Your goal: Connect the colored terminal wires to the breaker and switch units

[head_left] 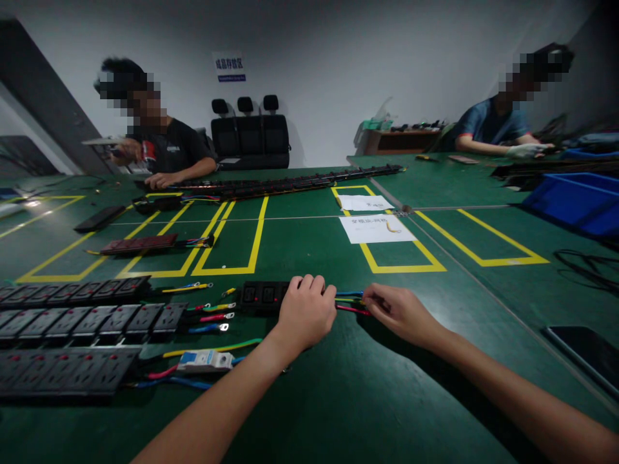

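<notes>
Fingers of my left hand (309,309) wrap over the right end of a short black socket strip (261,295) on the green table. Blue, yellow-green and red wires (351,304) come out of that end. My right hand (396,312) pinches the wires near their tips; the tips themselves are hidden by the fingers. Left of my hands lie longer socket strips (101,322) in rows, with ring terminals on their wire ends. Among the nearest wires is a white and blue circuit breaker (206,361), close to my left forearm.
Paper sheets (377,229) lie beyond my hands, by yellow tape outlines. A dark red strip (140,244) with wires is at the left. A blue bin (575,200) and a phone (585,354) are at the right. Two people (169,151) work across the table.
</notes>
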{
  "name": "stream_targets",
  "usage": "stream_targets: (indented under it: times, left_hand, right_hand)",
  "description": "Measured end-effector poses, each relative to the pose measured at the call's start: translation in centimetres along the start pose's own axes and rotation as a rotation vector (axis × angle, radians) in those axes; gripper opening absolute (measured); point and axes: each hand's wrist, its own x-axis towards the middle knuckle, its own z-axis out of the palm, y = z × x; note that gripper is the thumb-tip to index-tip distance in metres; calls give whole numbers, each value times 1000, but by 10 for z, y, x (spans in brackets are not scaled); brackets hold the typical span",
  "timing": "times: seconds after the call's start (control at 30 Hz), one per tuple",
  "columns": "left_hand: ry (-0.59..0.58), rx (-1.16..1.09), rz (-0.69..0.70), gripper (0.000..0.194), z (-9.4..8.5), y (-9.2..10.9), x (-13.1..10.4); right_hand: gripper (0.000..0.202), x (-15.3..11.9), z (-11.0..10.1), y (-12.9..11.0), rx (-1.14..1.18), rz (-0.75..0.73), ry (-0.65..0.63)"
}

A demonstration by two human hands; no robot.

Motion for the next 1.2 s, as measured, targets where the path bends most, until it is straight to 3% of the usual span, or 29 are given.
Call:
stream_targets:
  times: [1.2]
  left_hand:
    - [6,-4,-3,21,0,-1,0]
  right_hand:
    - [21,1,-1,-3,-8,5,-5]
